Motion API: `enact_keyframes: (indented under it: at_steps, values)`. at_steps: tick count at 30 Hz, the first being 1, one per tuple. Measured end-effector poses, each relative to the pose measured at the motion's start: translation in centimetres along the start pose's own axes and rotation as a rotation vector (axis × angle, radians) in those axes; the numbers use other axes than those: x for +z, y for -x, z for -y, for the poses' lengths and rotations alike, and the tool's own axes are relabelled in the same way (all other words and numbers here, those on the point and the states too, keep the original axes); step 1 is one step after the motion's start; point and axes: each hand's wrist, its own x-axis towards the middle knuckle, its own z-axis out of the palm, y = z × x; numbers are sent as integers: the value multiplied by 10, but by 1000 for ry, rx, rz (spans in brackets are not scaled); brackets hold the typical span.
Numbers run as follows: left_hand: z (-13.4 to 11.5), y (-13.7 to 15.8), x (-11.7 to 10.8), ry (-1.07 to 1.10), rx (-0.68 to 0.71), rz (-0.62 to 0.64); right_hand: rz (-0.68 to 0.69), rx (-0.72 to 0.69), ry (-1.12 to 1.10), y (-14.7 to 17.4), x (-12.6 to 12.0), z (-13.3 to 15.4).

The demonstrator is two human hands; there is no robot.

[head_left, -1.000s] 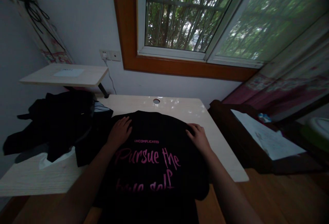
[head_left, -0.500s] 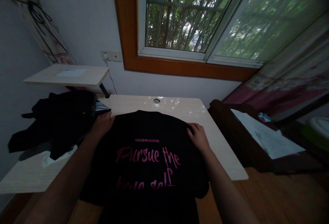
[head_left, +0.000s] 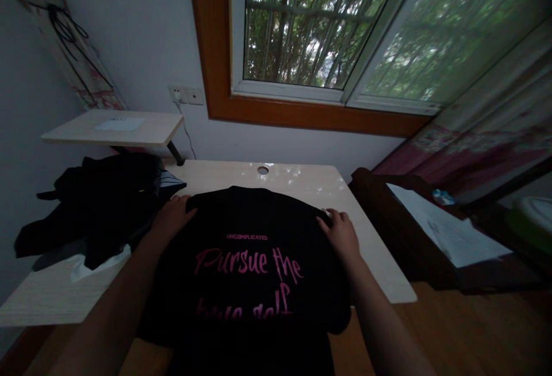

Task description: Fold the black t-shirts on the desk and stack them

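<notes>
**Black shirt point(head_left: 254, 215) laid out across the desk point(head_left: 215, 173)**

And there it was, lettering up, collar toward the desk's far edge, lower part spilling past its near edge! The left hand point(head_left: 173, 215) lay on one shoulder, fingers bent over the cloth; the right hand point(head_left: 342, 235) had thumb and fingers at the other. Pinching or merely pressing? For either hand, I couldn't tell.

This looked like the smoothing step, shoulders being set straight. The next move, in my judgement, called for an even hold on both sides, without dragging in the dark clothes point(head_left: 107, 192) on the desk's left, right beside the left hand.

Now the murky bits! The last line of pink lettering point(head_left: 250, 262) was cut off where the cloth dropped at the desk's near edge. Below that, black ran into black, and the hem was lost. The left fingertips were hard to make out, and the dark clothes blurred into one heap.
</notes>
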Motion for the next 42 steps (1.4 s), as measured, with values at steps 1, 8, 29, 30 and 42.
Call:
enact_keyframes:
  at_steps: [1,8,29,30,42]
  values:
    - [2,2,-1,16,-28,51,47,49,-11,0,-3,-3]
    - [15,-2,-13,52,-94,134,424,68,-128,-12,-24,-27]
    - [-18,-106,-45,-176,40,-234,87,174,103,-139,-21,26]
    - [-18,-107,-44,-186,44,-225,79,167,109,-140,-19,30]
    - [-80,-56,3,43,352,-311,190,150,-31,-122,-19,10]
